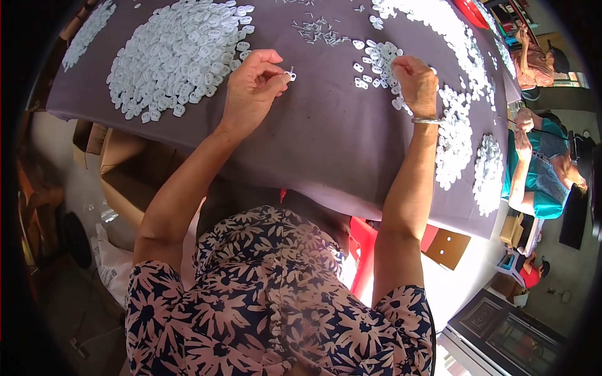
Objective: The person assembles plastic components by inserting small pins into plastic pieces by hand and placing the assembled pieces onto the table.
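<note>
My left hand [254, 88] is closed in a pinch on a small white plastic clip [291, 76], from which a thin metal pin seems to stick up. It hovers over the table beside a large heap of white plastic pieces [179, 53]. Farther right, my right hand [416, 84] has its fingers bent together over a smaller cluster of white pieces [381, 59]; what its fingertips hold, if anything, is hidden. A silver bangle [426, 120] is on the right wrist. Loose metal pins [318, 32] lie scattered beyond and between my hands.
The table's brown cloth [301, 144] carries more white heaps [454, 138] on the right and a red basin [471, 12] at the far right. Cardboard boxes [128, 169] stand below the left edge. A co-worker in a teal top [545, 163] sits at the right, with other people around.
</note>
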### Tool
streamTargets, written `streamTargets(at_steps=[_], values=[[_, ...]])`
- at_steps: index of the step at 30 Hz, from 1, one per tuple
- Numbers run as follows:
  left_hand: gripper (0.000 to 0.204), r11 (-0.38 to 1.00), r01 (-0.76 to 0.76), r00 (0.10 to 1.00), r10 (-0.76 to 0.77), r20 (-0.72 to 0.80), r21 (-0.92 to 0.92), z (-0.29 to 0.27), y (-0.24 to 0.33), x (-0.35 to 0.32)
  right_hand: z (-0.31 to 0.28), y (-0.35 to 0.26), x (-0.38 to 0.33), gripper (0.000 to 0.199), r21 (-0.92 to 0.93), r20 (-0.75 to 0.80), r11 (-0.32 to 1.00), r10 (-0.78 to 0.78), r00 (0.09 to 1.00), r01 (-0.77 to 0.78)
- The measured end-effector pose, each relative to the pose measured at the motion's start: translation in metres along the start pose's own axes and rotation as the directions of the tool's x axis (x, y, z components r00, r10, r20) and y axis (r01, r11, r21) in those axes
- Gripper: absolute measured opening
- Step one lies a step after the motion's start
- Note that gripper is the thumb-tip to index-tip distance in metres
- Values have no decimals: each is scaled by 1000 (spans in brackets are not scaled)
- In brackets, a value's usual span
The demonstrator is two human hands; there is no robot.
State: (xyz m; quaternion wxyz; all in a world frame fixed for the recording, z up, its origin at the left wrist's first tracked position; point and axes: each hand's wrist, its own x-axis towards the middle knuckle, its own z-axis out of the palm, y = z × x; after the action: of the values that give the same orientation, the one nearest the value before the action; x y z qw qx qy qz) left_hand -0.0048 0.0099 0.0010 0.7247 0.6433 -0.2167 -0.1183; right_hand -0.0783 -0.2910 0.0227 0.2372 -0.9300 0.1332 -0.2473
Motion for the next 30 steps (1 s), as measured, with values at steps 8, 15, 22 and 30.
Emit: streamTargets(at_steps=[8, 15, 22, 30], values=[[24, 1000, -14, 1000, 14, 2, 12, 1, 0, -1, 19, -13, 2, 15, -183, -16, 975, -132, 991, 127], [23, 999, -29, 1000, 28, 5, 24, 1, 0, 0, 19, -14, 0, 16, -72, -2, 997, -14, 1000, 14], [23, 998, -44, 999, 44, 8, 51, 1, -1, 0, 21, -18, 4, 16, -97, -9, 994, 52, 999, -52], [24, 999, -40, 999, 39, 14, 25, 1, -2, 0, 26, -20, 4, 15, -144, -46, 989, 21, 999, -27]])
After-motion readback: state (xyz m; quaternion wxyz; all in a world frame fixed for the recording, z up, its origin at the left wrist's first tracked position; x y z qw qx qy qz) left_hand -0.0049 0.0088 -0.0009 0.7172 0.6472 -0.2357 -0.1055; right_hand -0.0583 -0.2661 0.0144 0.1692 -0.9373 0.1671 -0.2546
